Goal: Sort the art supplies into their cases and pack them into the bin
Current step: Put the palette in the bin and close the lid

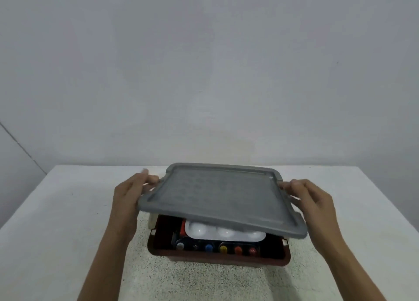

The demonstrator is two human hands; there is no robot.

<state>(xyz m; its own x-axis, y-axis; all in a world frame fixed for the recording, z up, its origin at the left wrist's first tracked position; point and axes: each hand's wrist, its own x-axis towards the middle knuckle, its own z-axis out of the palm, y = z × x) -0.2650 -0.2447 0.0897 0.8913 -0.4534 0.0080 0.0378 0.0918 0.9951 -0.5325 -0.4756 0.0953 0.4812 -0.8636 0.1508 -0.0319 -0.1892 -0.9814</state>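
Observation:
A grey lid (217,194) hovers tilted over the brown bin (217,258), its near edge raised above the bin's front rim. My left hand (130,193) grips the lid's left edge and my right hand (310,198) grips its right edge. Under the lid, inside the bin, lies a white paint palette (224,232) with round wells. In front of it sits a dark case of paint tubes (217,248) with white, blue, yellow and red caps. The back of the bin is hidden by the lid.
The bin stands in the middle of a white speckled table (68,221) against a plain grey wall (204,73). The table's far edge runs just behind the bin.

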